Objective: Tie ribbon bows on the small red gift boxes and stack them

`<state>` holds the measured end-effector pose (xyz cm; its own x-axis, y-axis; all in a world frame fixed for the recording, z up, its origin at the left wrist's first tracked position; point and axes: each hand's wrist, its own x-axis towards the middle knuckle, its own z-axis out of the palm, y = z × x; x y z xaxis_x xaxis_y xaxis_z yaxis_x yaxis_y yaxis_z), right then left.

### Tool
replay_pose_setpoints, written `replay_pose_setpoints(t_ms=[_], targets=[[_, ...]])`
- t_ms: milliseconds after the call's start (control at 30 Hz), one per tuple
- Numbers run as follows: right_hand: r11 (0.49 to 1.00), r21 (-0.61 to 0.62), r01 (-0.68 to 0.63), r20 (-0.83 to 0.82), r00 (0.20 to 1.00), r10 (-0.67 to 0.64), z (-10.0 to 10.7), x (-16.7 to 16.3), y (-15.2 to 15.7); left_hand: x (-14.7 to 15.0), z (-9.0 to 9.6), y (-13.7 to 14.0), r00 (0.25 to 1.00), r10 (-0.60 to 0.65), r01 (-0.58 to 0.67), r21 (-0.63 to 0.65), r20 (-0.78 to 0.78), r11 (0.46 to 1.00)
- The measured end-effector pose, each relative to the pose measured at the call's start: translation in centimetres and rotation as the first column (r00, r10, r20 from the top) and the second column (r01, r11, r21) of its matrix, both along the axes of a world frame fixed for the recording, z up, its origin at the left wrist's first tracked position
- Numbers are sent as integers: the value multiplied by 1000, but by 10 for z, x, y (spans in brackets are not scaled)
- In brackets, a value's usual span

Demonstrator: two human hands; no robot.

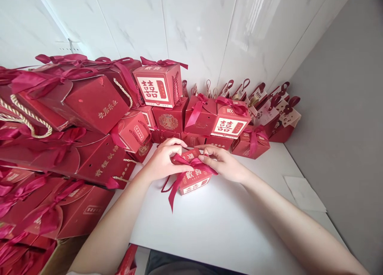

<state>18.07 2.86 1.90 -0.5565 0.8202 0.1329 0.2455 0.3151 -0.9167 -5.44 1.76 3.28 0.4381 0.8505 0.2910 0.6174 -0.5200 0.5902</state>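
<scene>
A small red gift box (195,183) with white and gold Chinese characters rests on the white table in front of me. Tied over its top is a dark pink satin ribbon (176,189), one tail hanging down the near left side. My left hand (166,160) is closed on the left part of the bow, thumb low and fingers curled over the top. On the other side my right hand (224,163) pinches the ribbon's right part between thumb and fingers. A twisted red cord handle (165,185) sticks out at the box's left. My fingers partly hide the knot.
Larger red boxes (95,103) with ribbons and cord handles are piled at the left. Smaller gift boxes (229,125) line the back along the marbled wall (197,32). Several bags with ribbon loops (266,109) stand back right. White paper (304,193) lies by the grey wall (338,107).
</scene>
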Motion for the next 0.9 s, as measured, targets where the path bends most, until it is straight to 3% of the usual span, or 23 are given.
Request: replay_pose_setpoints(t_ms=[267,533,667,800,900], targets=[[995,92,27,134,990,-39,-2,6,3,-4,9,-2,980,91,-66,136,-179,988],[995,103,19,169,985,-36,0,6,3,-7,4,3,982,50,-47,21,-180,999],[996,73,45,110,993,-53,-4,5,7,-11,0,6,998,-16,10,-75,-68,997],[986,-53,158,-37,986,-160,-23,-3,11,-15,-10,11,987,-111,137,-257,112,957],[946,-146,288,-175,934,-311,-47,-12,10,-16,-22,16,948,-83,151,-204,308,967]])
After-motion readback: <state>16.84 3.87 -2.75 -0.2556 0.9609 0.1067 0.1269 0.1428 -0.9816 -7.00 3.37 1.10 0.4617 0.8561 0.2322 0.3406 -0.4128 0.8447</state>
